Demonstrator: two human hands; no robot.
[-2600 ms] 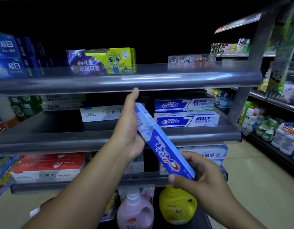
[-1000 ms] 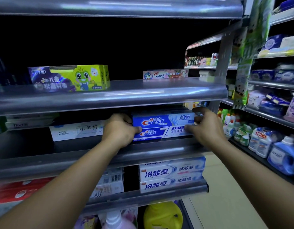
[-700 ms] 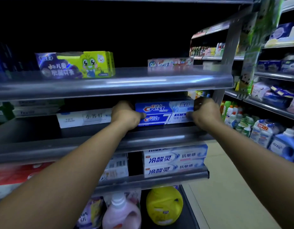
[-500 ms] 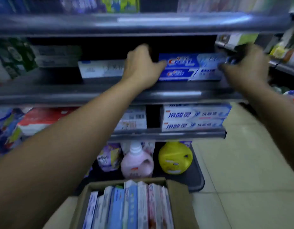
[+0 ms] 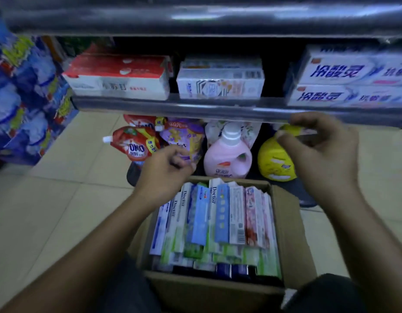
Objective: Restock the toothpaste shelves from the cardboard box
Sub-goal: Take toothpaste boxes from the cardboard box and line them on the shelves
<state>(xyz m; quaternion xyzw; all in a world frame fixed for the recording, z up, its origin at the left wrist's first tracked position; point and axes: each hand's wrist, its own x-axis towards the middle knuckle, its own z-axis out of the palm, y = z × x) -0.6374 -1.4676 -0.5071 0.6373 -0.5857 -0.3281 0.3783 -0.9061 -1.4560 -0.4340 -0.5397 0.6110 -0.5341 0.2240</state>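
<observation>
An open cardboard box [image 5: 286, 222] sits on the floor below me, packed with several upright toothpaste cartons [image 5: 213, 218] in white, blue, green and pink. My left hand [image 5: 164, 175] hovers over the box's far left corner, fingers loosely curled, holding nothing. My right hand [image 5: 322, 152] hangs higher, in front of the lower shelf rail [image 5: 195, 109], fingers loosely bent and empty. On that shelf lie red-and-white cartons [image 5: 118, 75], a pale stack [image 5: 220, 80] and blue-lettered white cartons [image 5: 353, 84].
Under the shelf stand a pink detergent bottle [image 5: 227, 154], a yellow jug [image 5: 274, 163] and refill pouches [image 5: 155, 141]. Blue packs [image 5: 21, 86] are stacked at the left. An upper shelf rail [image 5: 195, 16] crosses the top. Beige floor tiles [image 5: 48, 211] surround the box.
Both hands have left the Crest cartons on the middle shelf and dropped toward the box. My view has tilted down, so the box now fills the lower centre.
</observation>
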